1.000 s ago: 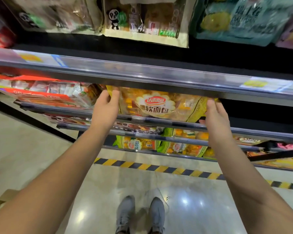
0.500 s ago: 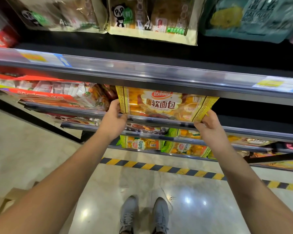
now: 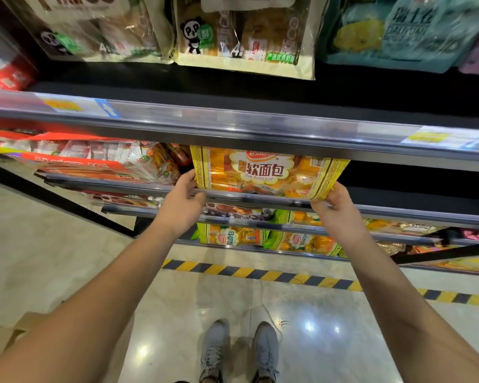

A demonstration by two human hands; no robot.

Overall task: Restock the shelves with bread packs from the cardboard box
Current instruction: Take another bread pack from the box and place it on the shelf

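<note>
A yellow bread pack [image 3: 268, 172] with red and white lettering stands at the front of the second shelf [image 3: 398, 211], under the top shelf rail [image 3: 233, 125]. My left hand [image 3: 181, 205] grips its lower left corner. My right hand [image 3: 336, 210] pinches its lower right corner. A corner of the cardboard box [image 3: 14, 330] shows on the floor at the lower left, mostly hidden behind my left arm.
Red snack packs [image 3: 100, 161] fill the shelf left of the bread pack; dark room lies to its right. Panda-print bags [image 3: 241, 34] and a teal bag [image 3: 398, 31] hang above. More yellow-green packs [image 3: 233, 236] sit lower. A striped floor line [image 3: 260, 273] runs ahead of my shoes [image 3: 238, 352].
The pack has tilted from lying back to standing upright at the shelf front. Both hands slid from its sides down to its lower corners.
</note>
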